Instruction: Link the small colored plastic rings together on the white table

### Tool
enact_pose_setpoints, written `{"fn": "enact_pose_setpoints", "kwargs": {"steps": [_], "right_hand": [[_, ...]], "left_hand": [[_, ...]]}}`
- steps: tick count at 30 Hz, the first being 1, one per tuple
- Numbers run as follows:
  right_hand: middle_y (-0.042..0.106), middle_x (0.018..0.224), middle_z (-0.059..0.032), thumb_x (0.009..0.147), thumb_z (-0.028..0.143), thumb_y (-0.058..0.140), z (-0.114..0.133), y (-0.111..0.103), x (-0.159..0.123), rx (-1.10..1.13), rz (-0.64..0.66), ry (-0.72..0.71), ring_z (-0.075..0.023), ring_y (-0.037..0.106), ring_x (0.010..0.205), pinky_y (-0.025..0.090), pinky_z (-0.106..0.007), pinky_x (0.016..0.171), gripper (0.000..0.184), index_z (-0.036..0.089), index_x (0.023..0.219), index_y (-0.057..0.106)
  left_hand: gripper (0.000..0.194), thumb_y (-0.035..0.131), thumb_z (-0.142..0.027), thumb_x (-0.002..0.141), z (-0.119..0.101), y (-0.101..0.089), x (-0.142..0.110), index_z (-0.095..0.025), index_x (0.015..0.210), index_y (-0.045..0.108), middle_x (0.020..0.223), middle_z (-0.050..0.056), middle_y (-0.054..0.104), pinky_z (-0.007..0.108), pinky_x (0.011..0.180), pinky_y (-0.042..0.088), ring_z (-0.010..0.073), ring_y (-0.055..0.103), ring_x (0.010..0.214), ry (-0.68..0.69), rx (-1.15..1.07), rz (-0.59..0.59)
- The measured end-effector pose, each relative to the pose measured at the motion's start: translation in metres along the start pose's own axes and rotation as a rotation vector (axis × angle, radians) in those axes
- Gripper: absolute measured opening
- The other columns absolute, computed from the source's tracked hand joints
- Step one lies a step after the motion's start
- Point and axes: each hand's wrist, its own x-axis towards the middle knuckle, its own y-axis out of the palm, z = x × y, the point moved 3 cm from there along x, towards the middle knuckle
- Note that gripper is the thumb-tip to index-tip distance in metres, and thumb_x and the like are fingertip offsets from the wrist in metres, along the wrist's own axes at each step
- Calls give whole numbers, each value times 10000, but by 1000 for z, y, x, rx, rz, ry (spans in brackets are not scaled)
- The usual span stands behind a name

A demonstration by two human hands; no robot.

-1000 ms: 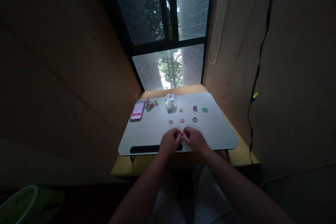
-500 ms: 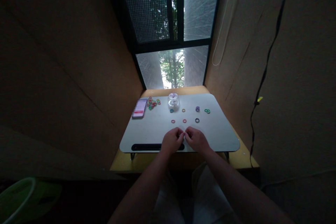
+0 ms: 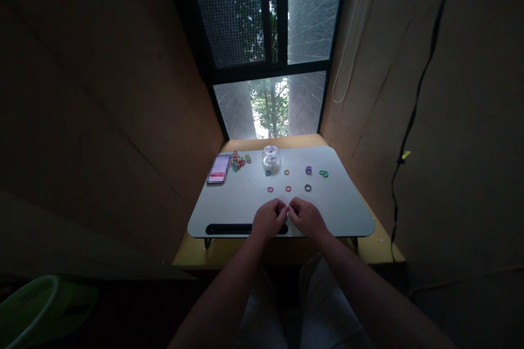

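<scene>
From the head view, I see two bare hands meeting over the near middle of a white folding table (image 3: 229, 204). The left hand (image 3: 268, 218) and the right hand (image 3: 306, 217) both have their fingers curled, thumbs and forefingers drawn together at the tips, almost touching each other. Whether a small thing is pinched between them I cannot tell; the fingers hide it.

Just beyond the hands lies a near row of small rings: a pink ring (image 3: 270, 191) on the left, a red ring (image 3: 288, 191) in the middle, nearest the fingertips, and a dark grey ring (image 3: 308, 191) on the right. Farther off runs another row, left to right: blue rings (image 3: 268, 173), a yellow ring (image 3: 286, 174), purple rings (image 3: 308, 170) and green rings (image 3: 323, 173). A clear round jar (image 3: 271, 160) stands behind the blue ones. At the far left, a jumbled pile of coloured rings (image 3: 238, 163) sits just beside a phone (image 3: 218, 169), its screen blurred. A black slot (image 3: 227, 229) runs along the table's near edge, partly behind the left hand. The window (image 3: 270, 103) rises at the far side.
</scene>
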Motion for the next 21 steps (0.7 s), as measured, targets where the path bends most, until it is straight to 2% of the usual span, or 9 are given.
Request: {"fn": "enact_pose_setpoints", "kwargs": {"steps": [21], "right_hand": [[557,616,21,818,284,497,1,-2,0,6,-8,7,-112,479,567,281,-225,546,150,201,699,534]], "left_hand": [[197,501,-365,849,-4,-2,1,-199,801,597,725,-8,618,237,618,360,120,525,656,10,16,3]]}}
